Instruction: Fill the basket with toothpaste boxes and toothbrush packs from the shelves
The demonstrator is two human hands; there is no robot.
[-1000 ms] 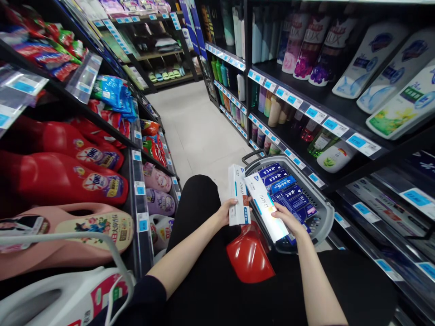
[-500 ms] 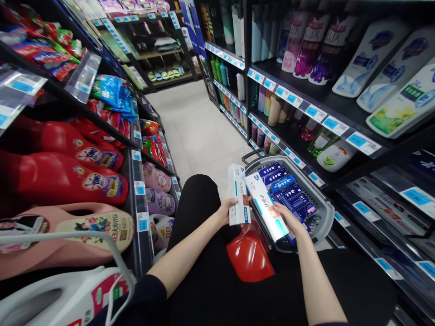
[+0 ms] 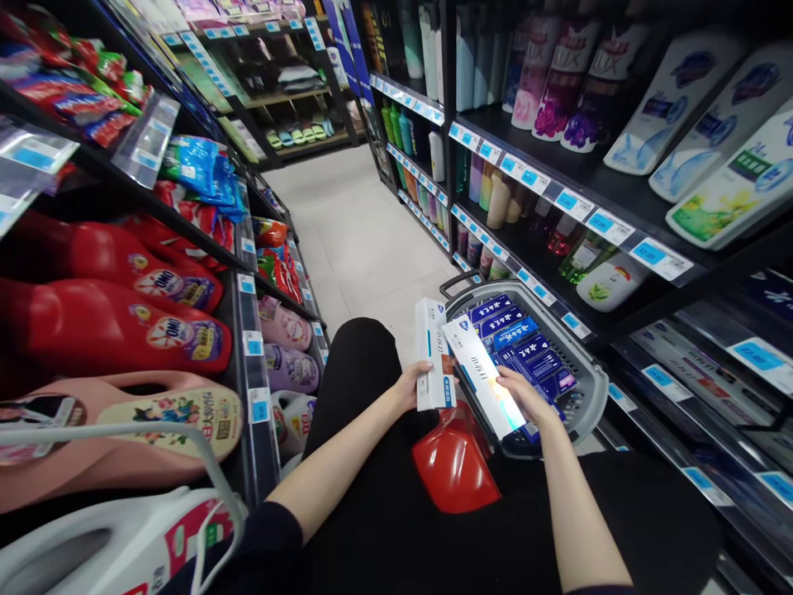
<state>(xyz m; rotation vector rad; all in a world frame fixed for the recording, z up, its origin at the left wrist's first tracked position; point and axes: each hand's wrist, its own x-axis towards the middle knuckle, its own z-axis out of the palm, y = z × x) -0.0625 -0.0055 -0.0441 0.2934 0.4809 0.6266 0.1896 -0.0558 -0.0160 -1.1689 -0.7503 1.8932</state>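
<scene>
While the person crouches in the aisle, the left hand (image 3: 412,387) is closed around a white toothpaste box (image 3: 432,355) held upright just left of the grey basket (image 3: 590,388), and the right hand (image 3: 524,397) grips a second white box (image 3: 481,376) tilted over the basket's near left rim. Both boxes sit close side by side, so each is best held at its lower end with the printed face up, kept apart so one does not knock the other. Blue boxes (image 3: 517,343) lie packed in rows inside the basket, leaving little open room. A red stool (image 3: 455,463) sits just below the hands, touching the basket's near edge, and could catch a lowered box. Red detergent bottles (image 3: 117,322) crowd the left shelf; shampoo bottles (image 3: 551,83) line the right shelf, well apart from the hands.
</scene>
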